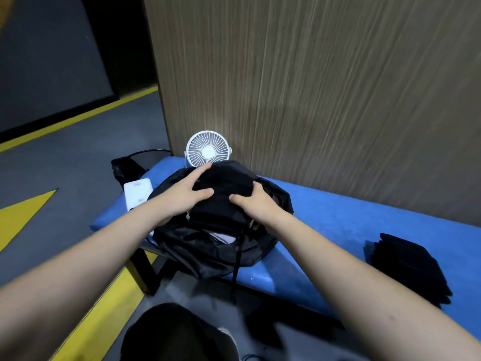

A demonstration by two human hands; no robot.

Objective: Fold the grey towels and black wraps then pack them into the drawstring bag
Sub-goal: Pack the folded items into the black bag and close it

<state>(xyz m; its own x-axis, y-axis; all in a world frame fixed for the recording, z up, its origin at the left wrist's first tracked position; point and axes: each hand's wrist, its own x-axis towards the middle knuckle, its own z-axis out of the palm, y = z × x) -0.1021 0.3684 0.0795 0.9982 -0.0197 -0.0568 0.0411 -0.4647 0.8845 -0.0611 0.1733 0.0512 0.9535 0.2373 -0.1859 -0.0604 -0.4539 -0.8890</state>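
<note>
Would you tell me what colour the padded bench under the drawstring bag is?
Bright blue, shown in the head view: the padded bench.

Black drawstring bag (208, 246) lies slumped on the blue bench (325, 217), mouth open, a cord hanging over the front edge. Folded black wraps (223, 188) sit stacked in its mouth, something pale showing below. More folded black wraps (408, 267) stacked well apart at right.

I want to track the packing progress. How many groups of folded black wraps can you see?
2. One bundle is held by both hands, left and right, over the bag. One stack lies on the bench, far right. More may be hidden inside the bag.
</note>
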